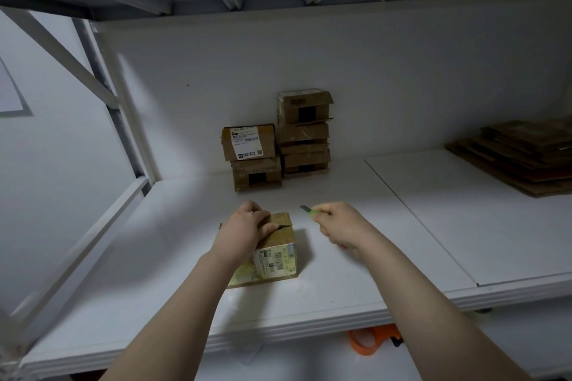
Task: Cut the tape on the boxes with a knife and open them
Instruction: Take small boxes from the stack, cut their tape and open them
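Head view, angled down onto a white shelf (402, 226). Finds the small cardboard box (278, 254) standing near the front edge, shipping label towards the camera, pinned under the left hand (246, 224). Shows that hand's fingers (257, 213) curled over the far top edge and the thumb laid along the lid, just beside a dark slit in the top seam. Cannot tell whether the tape (278, 219) is severed along the whole seam. Shows the right hand (342, 226) up and to the right of the box, fingers wrapped tight round the green handle of a utility knife (310, 210), blade out, pointing left and away, clear of the cardboard.

Reads as the cutting step on this box: blade off the lid, flaps not yet folded open. Calls next, probably, for either lowering the blade tip to the seam and drawing it through any tape that holds, or keeping the knife aside and prying up the flaps with the left thumb. Needs the left fingers kept out of the blade's line either way.

Leaves two stacks of taped boxes (303, 133) against the back wall, well apart from the hands. Notes also flattened cardboard (523, 158) piled at the right end of the shelf, and an orange-handled tool (373, 339) below the front edge, too hidden to name.
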